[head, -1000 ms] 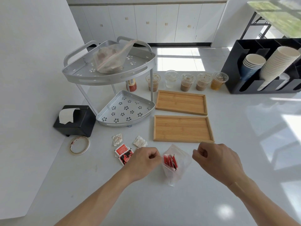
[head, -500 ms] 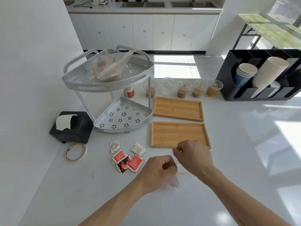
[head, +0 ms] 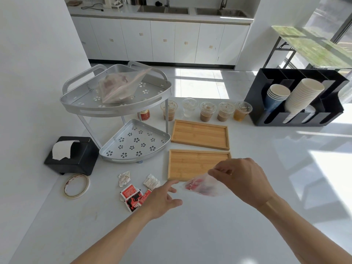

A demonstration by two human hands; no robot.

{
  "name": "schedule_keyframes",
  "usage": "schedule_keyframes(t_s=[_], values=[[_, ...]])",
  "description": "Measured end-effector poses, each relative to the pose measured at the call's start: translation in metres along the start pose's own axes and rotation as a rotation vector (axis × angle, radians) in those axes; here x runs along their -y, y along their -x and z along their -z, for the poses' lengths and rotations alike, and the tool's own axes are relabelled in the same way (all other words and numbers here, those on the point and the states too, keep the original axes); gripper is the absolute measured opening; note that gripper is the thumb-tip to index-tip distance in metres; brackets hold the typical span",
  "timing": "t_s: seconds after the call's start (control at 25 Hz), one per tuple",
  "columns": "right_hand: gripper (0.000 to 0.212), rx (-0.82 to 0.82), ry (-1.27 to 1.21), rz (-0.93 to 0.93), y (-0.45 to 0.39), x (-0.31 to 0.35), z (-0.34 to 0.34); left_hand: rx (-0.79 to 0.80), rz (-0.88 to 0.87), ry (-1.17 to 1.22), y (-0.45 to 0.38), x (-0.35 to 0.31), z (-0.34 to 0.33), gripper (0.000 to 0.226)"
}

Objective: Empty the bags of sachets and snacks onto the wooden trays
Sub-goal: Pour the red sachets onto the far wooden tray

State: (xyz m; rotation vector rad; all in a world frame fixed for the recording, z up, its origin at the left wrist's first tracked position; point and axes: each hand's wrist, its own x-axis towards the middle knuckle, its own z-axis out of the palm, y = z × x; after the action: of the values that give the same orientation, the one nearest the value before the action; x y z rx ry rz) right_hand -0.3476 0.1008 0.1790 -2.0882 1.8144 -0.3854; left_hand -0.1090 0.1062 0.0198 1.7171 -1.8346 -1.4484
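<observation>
My right hand point(head: 242, 180) pinches the corner of a small clear bag of red sachets point(head: 202, 186), lifted and tilted just in front of the near wooden tray point(head: 186, 162). My left hand point(head: 162, 199) is beside the bag's mouth, fingers spread, holding nothing. The far wooden tray point(head: 200, 134) lies behind the near one; both are bare. Loose red and white sachets point(head: 133, 195) lie on the counter to the left. A second, larger clear bag of snacks point(head: 120, 86) rests on the top shelf of the metal corner rack point(head: 116, 107).
Several lidded drink cups point(head: 207, 111) stand behind the trays. A black cup holder point(head: 297, 98) is at the right, a black tissue box point(head: 72, 155) and a tape roll point(head: 77, 185) at the left. A wall borders the left side.
My right hand has lifted the sachet bag up and right, toward the near tray. My left hand has let go of it and opened. The camera has tilted up.
</observation>
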Motion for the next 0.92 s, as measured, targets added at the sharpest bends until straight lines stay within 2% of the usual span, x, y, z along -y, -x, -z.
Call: schedule_keyframes(t_s=[0.12,0.24,0.4,0.52,0.64,0.8,0.92], values=[[0.028,0.026,-0.018,0.046,-0.014,-0.015,0.016,-0.113,-0.092,0.041,-0.014,-0.019,-0.011,0.039],[0.030,0.039,0.019,0.060,-0.027,-0.036,0.025,-0.252,-0.116,-0.036,-0.023,-0.033,-0.020,0.015],[0.021,0.052,-0.048,0.027,-0.051,-0.068,0.031,-0.350,-0.047,-0.047,-0.034,-0.046,-0.016,0.020],[0.011,0.057,-0.114,-0.008,-0.082,-0.095,0.028,-0.469,0.026,-0.136,-0.046,-0.063,0.003,0.008],[0.005,0.061,-0.146,-0.061,-0.124,-0.118,0.017,-0.551,0.072,-0.275,-0.063,-0.086,0.031,0.005],[0.007,0.071,-0.214,-0.133,-0.186,-0.139,-0.004,-0.641,0.073,-0.514,-0.095,-0.123,0.070,0.009],[0.004,0.088,-0.214,-0.147,-0.225,-0.152,-0.021,-0.659,0.064,-0.702,-0.124,-0.152,0.096,0.014]])
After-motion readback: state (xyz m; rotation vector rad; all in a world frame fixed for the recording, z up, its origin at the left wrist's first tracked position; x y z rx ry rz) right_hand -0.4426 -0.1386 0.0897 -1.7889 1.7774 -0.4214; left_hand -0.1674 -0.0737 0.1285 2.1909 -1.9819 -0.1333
